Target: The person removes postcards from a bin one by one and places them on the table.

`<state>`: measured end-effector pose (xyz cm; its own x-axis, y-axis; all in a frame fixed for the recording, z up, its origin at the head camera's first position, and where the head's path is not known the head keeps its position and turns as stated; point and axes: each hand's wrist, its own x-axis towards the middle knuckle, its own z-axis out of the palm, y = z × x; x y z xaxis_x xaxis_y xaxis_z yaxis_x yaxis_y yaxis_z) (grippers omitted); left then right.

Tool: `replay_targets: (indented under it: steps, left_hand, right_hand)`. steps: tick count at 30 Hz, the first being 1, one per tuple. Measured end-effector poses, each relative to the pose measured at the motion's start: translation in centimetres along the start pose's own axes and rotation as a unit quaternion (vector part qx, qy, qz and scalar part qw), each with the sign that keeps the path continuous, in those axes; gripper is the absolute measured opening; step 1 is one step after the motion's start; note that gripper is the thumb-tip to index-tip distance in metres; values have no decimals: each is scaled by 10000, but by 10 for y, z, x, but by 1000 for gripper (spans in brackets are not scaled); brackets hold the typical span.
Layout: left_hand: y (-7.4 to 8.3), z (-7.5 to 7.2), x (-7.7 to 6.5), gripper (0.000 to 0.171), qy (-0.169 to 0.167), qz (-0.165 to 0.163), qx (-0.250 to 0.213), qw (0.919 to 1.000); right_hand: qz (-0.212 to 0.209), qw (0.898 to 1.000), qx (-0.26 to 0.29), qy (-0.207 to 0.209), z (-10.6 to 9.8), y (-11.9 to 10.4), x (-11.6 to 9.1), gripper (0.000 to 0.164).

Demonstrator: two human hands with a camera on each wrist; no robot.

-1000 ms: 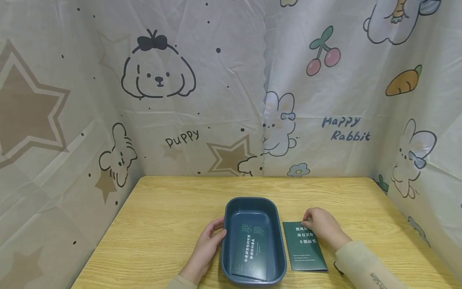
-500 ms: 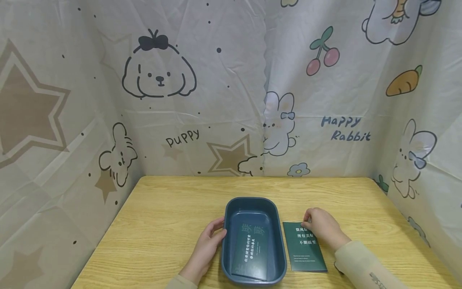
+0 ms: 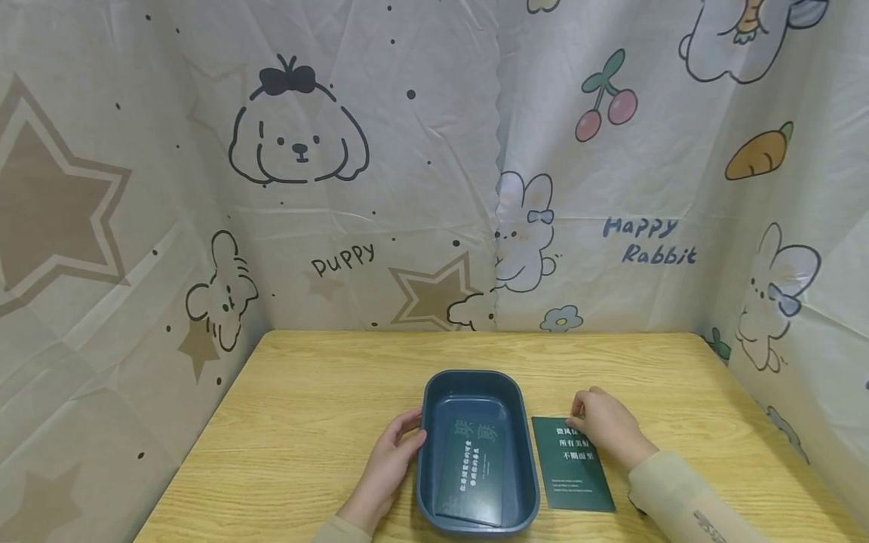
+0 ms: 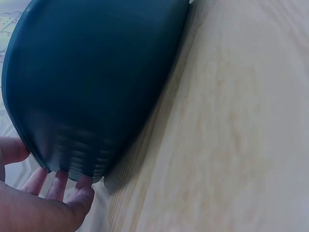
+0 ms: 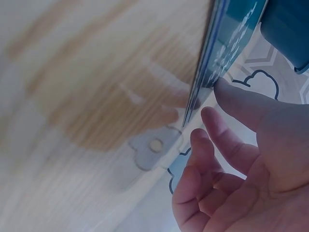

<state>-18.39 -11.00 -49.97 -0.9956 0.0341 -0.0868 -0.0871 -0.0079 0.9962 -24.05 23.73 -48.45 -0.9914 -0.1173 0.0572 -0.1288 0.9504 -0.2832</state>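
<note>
A dark blue rounded tray (image 3: pixel 424 483) stands on the table, with a dark green printed card (image 3: pixel 475 483) lying in it. My left hand (image 3: pixel 387 460) rests against the tray's left side. In the left wrist view its fingertips (image 4: pixel 58 183) touch the outer wall, and nothing is held. Right of the tray lies a second green card (image 3: pixel 577 467) with white lettering, apparently several thin layers seen edge-on in the right wrist view. My right hand (image 3: pixel 611 426) pinches its top edge, thumb (image 5: pixel 236 99) on the printed face and the other fingers curled by the edge.
The wood-grain table (image 3: pixel 326 392) carries everything. A patterned cloth (image 3: pixel 380 151) hangs behind and at both sides. A small dark object (image 3: pixel 637 504) shows partly from under the right sleeve (image 3: pixel 686 498); its kind is hidden.
</note>
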Motion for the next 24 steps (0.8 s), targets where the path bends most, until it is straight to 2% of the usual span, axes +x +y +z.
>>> replay_targets:
  steps: [18,24]
  left_hand:
    - [-2,0,1,45,3,-11,-11,10000]
    - [-3,-1,2,45,-20,-10,0,10000]
  right_hand:
    - [28,9999,2,-138,2,1,2,16]
    - [-5,10000,46,14,2,0,2,15]
